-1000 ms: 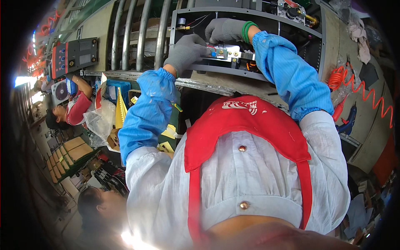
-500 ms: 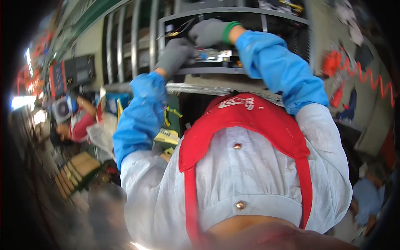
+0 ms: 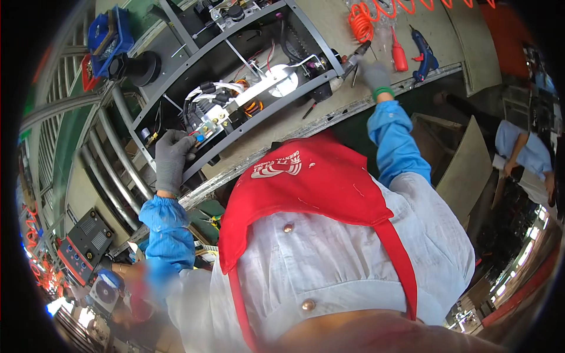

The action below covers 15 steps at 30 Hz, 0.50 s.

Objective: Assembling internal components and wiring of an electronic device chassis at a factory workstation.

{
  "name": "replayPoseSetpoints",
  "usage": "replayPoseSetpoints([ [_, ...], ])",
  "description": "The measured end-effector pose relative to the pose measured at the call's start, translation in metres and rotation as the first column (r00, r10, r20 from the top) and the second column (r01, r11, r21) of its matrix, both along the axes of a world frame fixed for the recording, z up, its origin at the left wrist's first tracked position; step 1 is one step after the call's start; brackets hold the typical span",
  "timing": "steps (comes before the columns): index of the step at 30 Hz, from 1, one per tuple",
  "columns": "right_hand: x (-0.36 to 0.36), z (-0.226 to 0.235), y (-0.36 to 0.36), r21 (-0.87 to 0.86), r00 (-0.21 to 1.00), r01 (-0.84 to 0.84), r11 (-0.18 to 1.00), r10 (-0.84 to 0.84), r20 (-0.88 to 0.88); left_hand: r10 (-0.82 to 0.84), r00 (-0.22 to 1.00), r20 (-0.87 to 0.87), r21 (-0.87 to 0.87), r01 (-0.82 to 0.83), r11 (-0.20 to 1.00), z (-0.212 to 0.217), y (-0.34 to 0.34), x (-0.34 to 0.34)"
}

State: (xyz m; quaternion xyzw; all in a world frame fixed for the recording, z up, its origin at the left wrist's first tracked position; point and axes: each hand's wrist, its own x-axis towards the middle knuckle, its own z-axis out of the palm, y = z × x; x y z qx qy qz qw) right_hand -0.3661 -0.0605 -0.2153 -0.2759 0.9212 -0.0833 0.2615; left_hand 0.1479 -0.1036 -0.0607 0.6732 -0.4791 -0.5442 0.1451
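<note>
An open metal chassis (image 3: 247, 130) with a dark frame lies across the bench, holding circuit parts, white and black cables and copper-coloured coils (image 3: 254, 108). My left hand (image 3: 173, 152), in a grey glove, is at its left end. Those fingers are curled closed beside a small blue part (image 3: 200, 139); whatever is between them is hidden. Off the chassis's right end, my right hand (image 3: 373, 75), also gloved, reaches beside a black hand tool (image 3: 356, 57). Motion smears its fingers, so I cannot tell whether it grips the tool.
Right of the chassis lie a red bottle (image 3: 399, 54) and a blue glue gun (image 3: 424, 56), with a coiled orange-red hose (image 3: 361, 25) above. Metal roller bars (image 3: 120, 159) run at the left, near a blue bin (image 3: 110, 40). Another person (image 3: 521, 147) is at far right.
My hands were close together over the chassis; now my right hand has moved far right, off it, while the left stays at the chassis's left end. The view has turned and shifted right.
</note>
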Motion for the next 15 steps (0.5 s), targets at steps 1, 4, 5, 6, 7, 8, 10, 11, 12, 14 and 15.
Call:
replayPoseSetpoints([
  [1, 0.019, -0.008, -0.004, 0.028, 0.997, 0.015, 0.999, -0.018, 0.081, -0.002, 1.0, -0.011, -0.015, 0.002, 1.0, -0.002, 0.002, 0.003],
  [4, 0.067, -0.06, -0.005, 0.091, 0.992, 0.0, 0.996, 0.012, -0.123, -0.016, 1.0, -0.01, -0.023, 0.015, 1.0, 0.0, 0.001, 0.003],
  [5, 0.077, -0.076, -0.009, 0.107, 0.964, -0.026, 0.994, 0.053, -0.262, -0.018, 1.0, -0.011, -0.017, 0.018, 1.0, 0.0, 0.0, 0.005],
  [6, 0.081, -0.079, -0.01, 0.119, 0.959, -0.084, 0.989, 0.113, -0.26, -0.018, 1.0, -0.009, -0.01, 0.018, 1.0, 0.0, 0.0, 0.009],
  [7, 0.075, -0.079, -0.006, 0.132, 0.951, -0.141, 0.981, 0.171, -0.258, 0.008, 1.0, -0.01, -0.027, -0.009, 1.0, 0.001, 0.001, 0.006],
  [8, 0.066, -0.078, -0.005, 0.134, 0.938, -0.198, 0.971, 0.227, -0.26, 0.031, 0.999, -0.028, -0.016, -0.032, 0.999, -0.003, 0.0, 0.009],
  [10, 0.035, -0.089, 0.012, -0.092, 0.993, -0.096, 0.991, 0.101, 0.054, 0.035, 0.998, -0.058, -0.016, -0.036, 0.999, 0.0, 0.0, 0.008],
  [11, 0.007, -0.101, 0.027, -0.192, 0.96, -0.013, 0.981, 0.066, 0.271, 0.01, 1.0, -0.026, -0.026, -0.01, 1.0, 0.001, -0.001, 0.006],
  [12, 0.001, -0.087, 0.04, -0.297, 0.838, 0.159, 0.942, 0.03, 0.545, 0.014, 1.0, 0.005, -0.039, -0.014, 0.999, -0.001, 0.0, 0.006],
  [14, 0.021, 0.0, 0.047, -0.206, 0.37, 0.621, 0.756, -0.051, 0.927, 0.005, 1.0, 0.002, -0.051, -0.005, 0.999, -0.006, 0.008, 0.015],
  [15, 0.023, 0.037, 0.049, -0.201, 0.127, 0.628, 0.752, 0.156, 0.98, 0.005, 1.0, -0.001, -0.067, -0.005, 0.998, -0.004, 0.01, 0.014],
])
